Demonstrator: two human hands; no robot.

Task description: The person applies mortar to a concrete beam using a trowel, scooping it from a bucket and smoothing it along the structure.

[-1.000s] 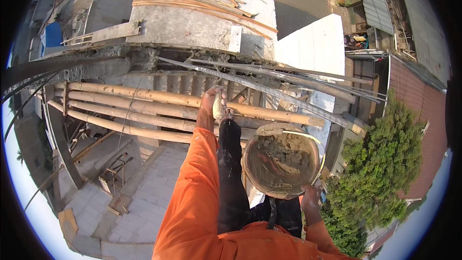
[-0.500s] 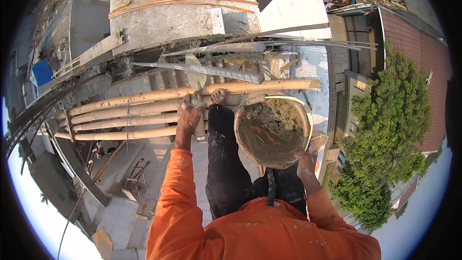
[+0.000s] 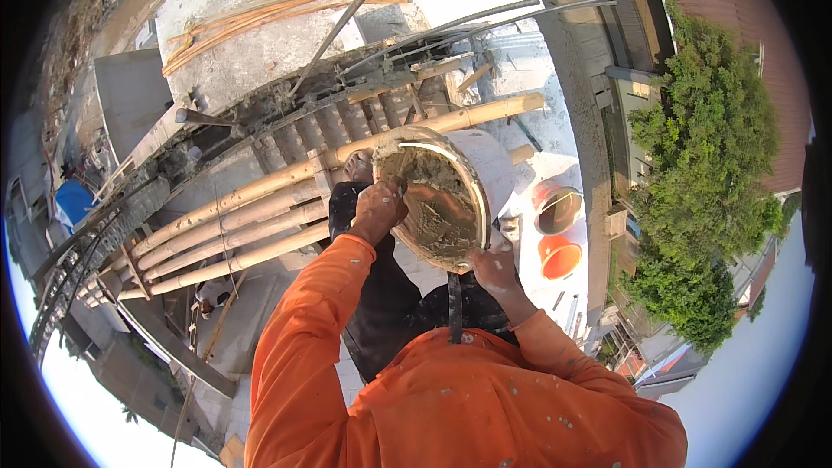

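A bucket (image 3: 482, 156) of wet grey mortar (image 3: 442, 221) leans toward my left, its pale outer side showing on the right. My right hand (image 3: 494, 262) grips its near right rim. Over the left part of the bucket's mouth, my left hand (image 3: 381, 206) is closed. The trowel it held in the earlier picture is hidden now behind the fist and in the mortar. My bare foot (image 3: 358, 165) rests beside the bucket, near the bamboo poles (image 3: 251, 192).
Rebar and a rough concrete beam edge (image 3: 277, 104) run beyond the poles. An orange bucket (image 3: 560, 256) and a mortar-stained one (image 3: 557, 206) stand at right. Wooden strips (image 3: 251, 22) lie on the far slab (image 3: 260, 65). A lower floor (image 3: 260, 316) shows below left.
My left hand has come from the poles to the bucket's mouth, and the trowel blade has gone from sight. The bucket is more tilted. The view has turned, bringing the two right-hand buckets into sight.
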